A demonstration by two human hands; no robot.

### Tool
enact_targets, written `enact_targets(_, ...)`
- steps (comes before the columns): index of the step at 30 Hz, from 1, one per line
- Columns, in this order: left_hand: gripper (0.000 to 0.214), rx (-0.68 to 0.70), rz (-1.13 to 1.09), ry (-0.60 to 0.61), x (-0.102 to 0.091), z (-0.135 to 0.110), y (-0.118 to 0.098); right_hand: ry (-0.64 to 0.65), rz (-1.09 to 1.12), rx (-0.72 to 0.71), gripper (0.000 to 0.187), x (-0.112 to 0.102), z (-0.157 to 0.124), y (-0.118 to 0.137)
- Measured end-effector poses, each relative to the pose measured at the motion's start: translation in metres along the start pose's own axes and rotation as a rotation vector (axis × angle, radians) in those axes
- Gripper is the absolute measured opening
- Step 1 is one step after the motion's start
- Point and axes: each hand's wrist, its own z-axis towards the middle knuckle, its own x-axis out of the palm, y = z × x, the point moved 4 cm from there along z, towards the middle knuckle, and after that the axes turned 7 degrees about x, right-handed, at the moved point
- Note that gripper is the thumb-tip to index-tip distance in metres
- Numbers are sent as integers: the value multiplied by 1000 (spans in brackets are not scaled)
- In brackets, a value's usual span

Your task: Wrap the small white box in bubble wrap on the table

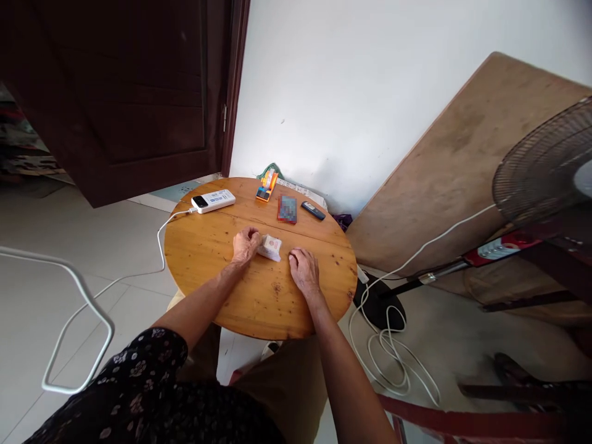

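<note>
A small white packet (271,245) with reddish printing on top and crumpled paper-like edges lies near the middle of the round wooden table (250,302). Just left of it is my left hand (246,245), its fingers curled in and closed beside the packet's edge. Whether those fingertips hold anything is hidden. To the right of the packet, apart from it, my right hand (305,267) rests palm down on the wood. Its fingers are slightly bent and spread, with nothing in them.
Toward the back of the table are an orange tape dispenser (267,186), a blurred red-edged flat pack (287,209) and a dark remote-like object (313,211). A white power bank (213,201) trails a cable. A fan (546,166) stands right.
</note>
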Motion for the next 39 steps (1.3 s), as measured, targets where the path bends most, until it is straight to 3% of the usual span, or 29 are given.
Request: enact_targets(39,29,12,-15,-69,1,5,9,3,20,7,28,-2,-1,1)
